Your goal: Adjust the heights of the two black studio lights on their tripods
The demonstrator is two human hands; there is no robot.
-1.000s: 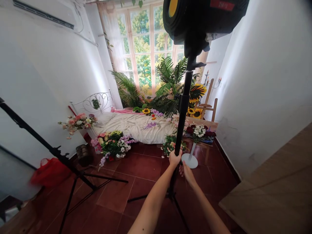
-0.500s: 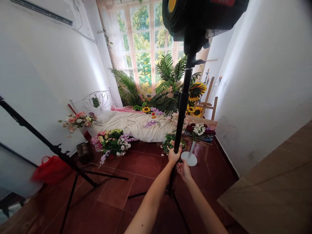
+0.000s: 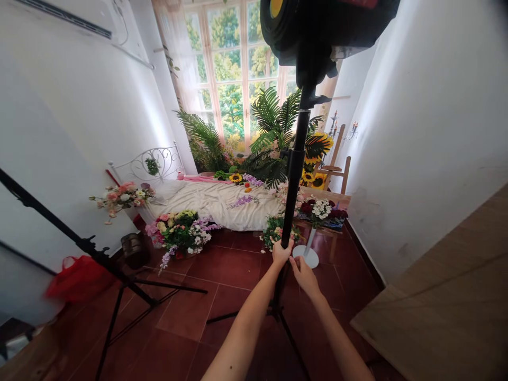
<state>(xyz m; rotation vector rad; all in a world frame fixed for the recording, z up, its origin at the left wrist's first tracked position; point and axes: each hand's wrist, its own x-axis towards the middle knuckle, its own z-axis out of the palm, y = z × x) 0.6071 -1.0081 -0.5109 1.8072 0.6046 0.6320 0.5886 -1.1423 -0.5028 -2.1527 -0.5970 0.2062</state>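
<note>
1. Red tiled floor (image 3: 226, 264), with a bed (image 3: 222, 206) and flowers (image 3: 180, 235) farther back.
2. Above the hands, a bulky black lamp (image 3: 317, 47) atop a pole (image 3: 294, 185) on spread legs.
3. Possible tipping from that high weight, or a sudden slide down from a loose joint or weak grip.
4. Left hand (image 3: 281, 254): wrapped around the pole. Right hand (image 3: 305, 276): fingers bent, narrowly spaced, just beside it; cannot tell if touching.

Left hand (image 3: 281, 254) and right hand (image 3: 305, 275) are presenting bare; left forearm (image 3: 248, 325) is bearing a small spot (image 3: 231, 367), apparently a mole.
</note>
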